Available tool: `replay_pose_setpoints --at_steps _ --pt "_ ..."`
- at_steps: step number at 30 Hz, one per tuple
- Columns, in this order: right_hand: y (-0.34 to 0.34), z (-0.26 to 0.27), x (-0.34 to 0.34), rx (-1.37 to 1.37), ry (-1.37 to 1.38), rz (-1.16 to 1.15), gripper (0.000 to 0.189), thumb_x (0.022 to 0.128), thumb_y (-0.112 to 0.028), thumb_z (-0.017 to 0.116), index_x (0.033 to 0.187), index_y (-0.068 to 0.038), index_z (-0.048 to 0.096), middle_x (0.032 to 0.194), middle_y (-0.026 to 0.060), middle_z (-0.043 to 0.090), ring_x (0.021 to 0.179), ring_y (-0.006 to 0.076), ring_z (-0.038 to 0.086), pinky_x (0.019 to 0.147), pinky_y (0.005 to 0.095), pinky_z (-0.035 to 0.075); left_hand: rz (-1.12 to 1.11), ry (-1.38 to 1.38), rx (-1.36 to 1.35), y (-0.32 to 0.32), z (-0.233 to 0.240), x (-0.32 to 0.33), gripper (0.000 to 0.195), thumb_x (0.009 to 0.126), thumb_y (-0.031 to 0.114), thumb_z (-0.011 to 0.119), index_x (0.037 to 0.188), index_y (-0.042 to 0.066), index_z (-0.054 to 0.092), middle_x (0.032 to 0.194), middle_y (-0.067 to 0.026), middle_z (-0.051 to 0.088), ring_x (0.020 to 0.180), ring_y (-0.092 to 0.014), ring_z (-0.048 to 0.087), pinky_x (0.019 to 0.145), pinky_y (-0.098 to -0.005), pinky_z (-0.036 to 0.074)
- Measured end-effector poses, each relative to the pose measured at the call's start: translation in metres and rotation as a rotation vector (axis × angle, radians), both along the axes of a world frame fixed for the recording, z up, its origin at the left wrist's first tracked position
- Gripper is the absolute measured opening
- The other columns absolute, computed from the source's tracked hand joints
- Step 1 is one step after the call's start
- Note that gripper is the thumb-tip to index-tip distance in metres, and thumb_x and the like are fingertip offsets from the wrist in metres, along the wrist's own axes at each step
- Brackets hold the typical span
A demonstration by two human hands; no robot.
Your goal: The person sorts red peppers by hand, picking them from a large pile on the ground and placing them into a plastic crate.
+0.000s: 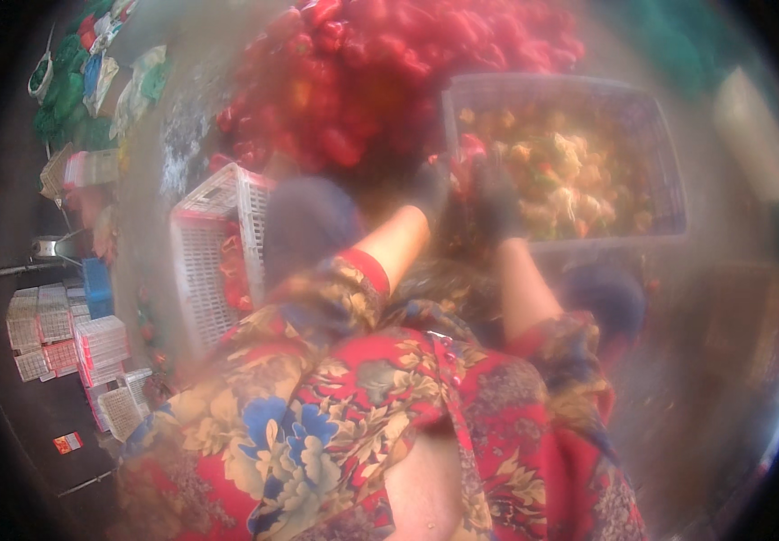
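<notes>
The view is hazy. My left hand (432, 184), in a dark glove, is beside the left wall of a plastic crate, below a large heap of red bell peppers (342, 88). In a dark glove too, my right hand (497, 203) is at the crate's left part, close to a red pepper (472, 147) that lies between the two hands. Blur hides which fingers touch it. The pale purple crate (674, 169) holds many pale yellowish and green pieces (568, 179), perhaps pepper cores.
A white plastic crate (207, 291) with red pieces inside stands by my left knee. Farther left are stacked crates (102, 345), a blue crate (96, 287), and green net bags (68, 88). A pale sack-like thing (751, 128) lies at the upper right.
</notes>
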State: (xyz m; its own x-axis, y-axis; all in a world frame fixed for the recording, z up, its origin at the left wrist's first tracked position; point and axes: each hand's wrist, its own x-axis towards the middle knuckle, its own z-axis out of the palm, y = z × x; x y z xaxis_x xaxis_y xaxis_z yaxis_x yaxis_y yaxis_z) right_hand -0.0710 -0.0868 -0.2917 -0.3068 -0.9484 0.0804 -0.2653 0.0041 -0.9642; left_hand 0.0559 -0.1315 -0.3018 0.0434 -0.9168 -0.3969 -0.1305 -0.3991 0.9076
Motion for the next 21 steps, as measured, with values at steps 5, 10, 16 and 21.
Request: replay_pose_setpoints --at_steps 5,10,16,21 --pt "0.017 0.059 0.014 0.382 0.034 0.075 0.056 0.089 -0.050 0.057 0.114 0.000 0.057 0.100 0.0259 0.065 0.097 0.0413 0.061 0.083 0.0451 0.047 0.031 0.083 0.111 -0.010 -0.024 0.014 0.031 0.097 0.032 0.040 0.098 0.010 0.063 0.081 -0.0054 0.065 0.078 -0.017 0.063 0.068 -0.0302 0.046" --pt "0.009 0.054 0.023 0.332 -0.030 -0.001 0.045 0.088 -0.043 0.061 0.103 0.000 0.058 0.095 0.0247 0.065 0.094 0.0433 0.062 0.081 0.0467 0.047 -0.229 -0.529 0.004 -0.008 -0.022 0.029 0.044 0.097 0.037 0.033 0.110 0.007 0.063 0.096 -0.0125 0.069 0.091 -0.026 0.065 0.078 -0.0352 0.046" --pt "0.004 0.058 0.012 0.266 -0.187 -0.046 0.034 0.090 -0.033 0.061 0.106 -0.003 0.057 0.094 0.0226 0.065 0.093 0.0401 0.063 0.079 0.0453 0.047 -0.269 -0.525 0.014 0.006 0.041 0.001 0.051 0.096 0.046 0.036 0.112 0.006 0.064 0.101 -0.0147 0.068 0.098 -0.028 0.063 0.083 -0.0384 0.044" --pt "0.011 0.079 0.012 0.278 -0.101 -0.077 0.033 0.090 -0.031 0.061 0.109 -0.004 0.056 0.094 0.0233 0.065 0.093 0.0389 0.063 0.078 0.0445 0.047 -0.067 -0.366 -0.090 0.022 0.034 -0.012 0.052 0.096 0.049 0.042 0.113 0.006 0.064 0.100 -0.0136 0.068 0.095 -0.024 0.062 0.082 -0.0357 0.045"
